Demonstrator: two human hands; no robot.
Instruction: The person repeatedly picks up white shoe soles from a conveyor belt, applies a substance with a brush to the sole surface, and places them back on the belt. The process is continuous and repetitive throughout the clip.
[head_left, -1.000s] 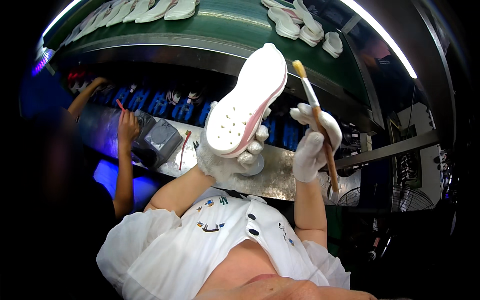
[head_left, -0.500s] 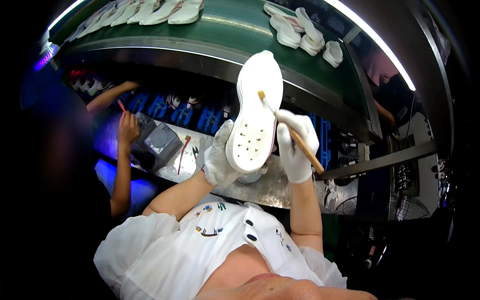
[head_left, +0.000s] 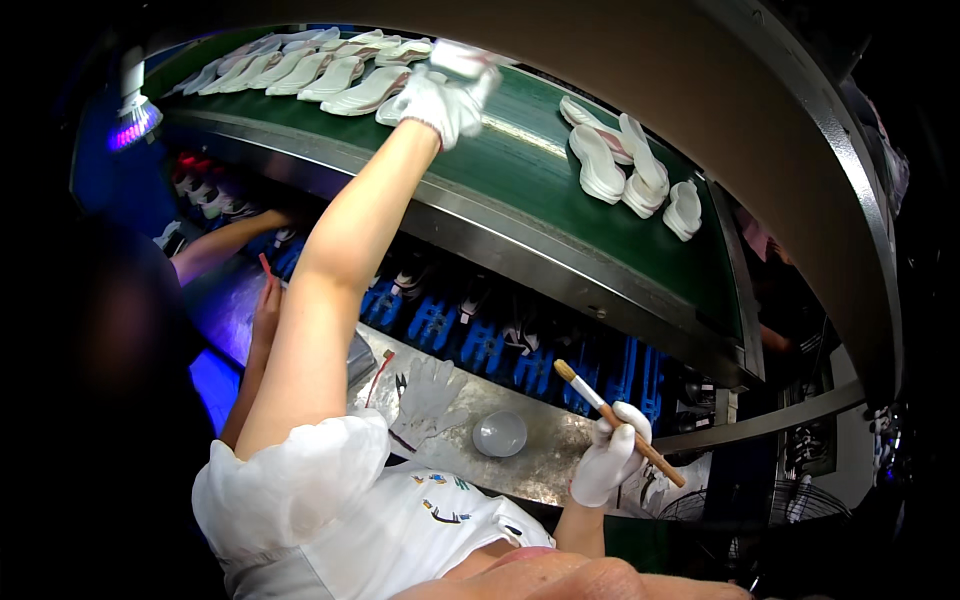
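My left hand [head_left: 445,105], in a white glove, is stretched far out over the green conveyor belt [head_left: 510,165]. It is smeared by motion, with its fingers closed on a white shoe sole [head_left: 463,58] at the belt's far side. The sole's shape is blurred and partly hidden by the hand. Beside it on the left lie rows of similar white and pinkish soles [head_left: 335,80]. My right hand [head_left: 612,455], also gloved, grips the wooden handle of a paintbrush [head_left: 585,385] above the metal bench, bristles pointing up and left.
A small white bowl [head_left: 500,434], a loose glove [head_left: 430,395] and a red-handled brush [head_left: 380,375] lie on the metal bench [head_left: 540,465]. Several soles [head_left: 625,165] rest on the belt's right. A co-worker's hand [head_left: 268,300] holds a red brush at left. A curved metal frame [head_left: 840,130] arches overhead.
My left hand has carried the sole from in front of me up and away to the belt. My right hand has drawn back and down with the paintbrush, off the sole.
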